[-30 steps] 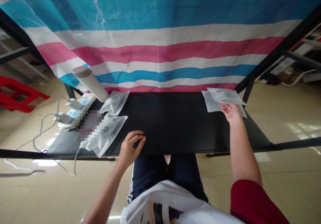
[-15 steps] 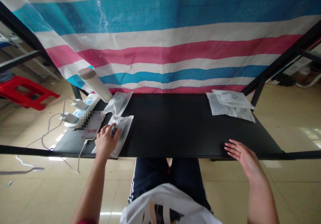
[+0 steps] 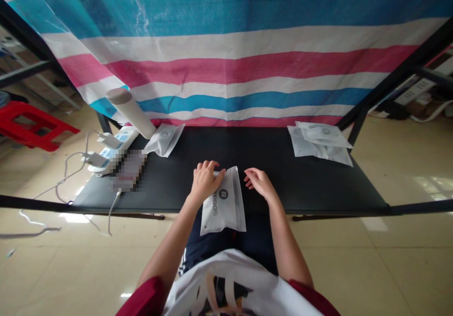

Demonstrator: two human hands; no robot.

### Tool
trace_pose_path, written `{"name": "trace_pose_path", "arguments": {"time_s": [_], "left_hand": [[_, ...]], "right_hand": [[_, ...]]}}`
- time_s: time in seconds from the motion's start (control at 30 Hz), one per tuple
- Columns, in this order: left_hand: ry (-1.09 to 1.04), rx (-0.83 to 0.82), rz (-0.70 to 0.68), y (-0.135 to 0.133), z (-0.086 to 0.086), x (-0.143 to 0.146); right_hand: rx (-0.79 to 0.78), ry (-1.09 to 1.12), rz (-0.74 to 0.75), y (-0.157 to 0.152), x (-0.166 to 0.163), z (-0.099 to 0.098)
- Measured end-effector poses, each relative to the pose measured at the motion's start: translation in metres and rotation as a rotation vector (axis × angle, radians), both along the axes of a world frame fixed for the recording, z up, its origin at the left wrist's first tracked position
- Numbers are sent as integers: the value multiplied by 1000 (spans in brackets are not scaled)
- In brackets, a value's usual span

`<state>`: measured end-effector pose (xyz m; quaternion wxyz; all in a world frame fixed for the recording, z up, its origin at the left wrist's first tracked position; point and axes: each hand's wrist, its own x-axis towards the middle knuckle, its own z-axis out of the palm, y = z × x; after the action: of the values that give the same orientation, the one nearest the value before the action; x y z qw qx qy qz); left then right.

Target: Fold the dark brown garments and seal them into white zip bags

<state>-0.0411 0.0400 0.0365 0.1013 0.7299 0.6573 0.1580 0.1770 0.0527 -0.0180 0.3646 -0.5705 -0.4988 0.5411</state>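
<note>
A white plastic pouch (image 3: 228, 207) printed with dark lettering and a round logo lies at the table's front edge, its lower part sticking out over my lap. My left hand (image 3: 205, 181) has hold of its upper left side, the thumb on top and the other fingers partly hidden. Just right of the pouch, apart from it, my right hand (image 3: 260, 182) hovers with loosely bent fingers and nothing in them. What the pouch contains cannot be seen.
On the black table (image 3: 318, 188), another white pouch (image 3: 164, 140) lies at back left, near a leaning bottle (image 3: 130, 113), a power strip (image 3: 122, 141) and a phone (image 3: 130, 172) on a cable. Stacked pouches (image 3: 323, 134) lie at back right. A striped sheet (image 3: 226, 65) hangs behind.
My left hand has brought the front left pouch across to the middle front edge. My right hand has come in from the right, close to the pouch. The view has shifted slightly.
</note>
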Motion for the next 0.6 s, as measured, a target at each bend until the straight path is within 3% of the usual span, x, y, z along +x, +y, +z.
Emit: {"name": "trace_pose_path", "arguments": {"time_s": [0.2, 0.37, 0.47, 0.6], "left_hand": [[21, -284, -183, 43, -11, 28], [-12, -286, -166, 51, -20, 35], [-28, -259, -142, 57, -20, 34], [-31, -213, -81, 75, -16, 31]], "right_hand": [[134, -227, 117, 26, -30, -9], [257, -384, 108, 27, -32, -5], [234, -391, 122, 12, -28, -5], [168, -279, 150, -35, -21, -8]]}}
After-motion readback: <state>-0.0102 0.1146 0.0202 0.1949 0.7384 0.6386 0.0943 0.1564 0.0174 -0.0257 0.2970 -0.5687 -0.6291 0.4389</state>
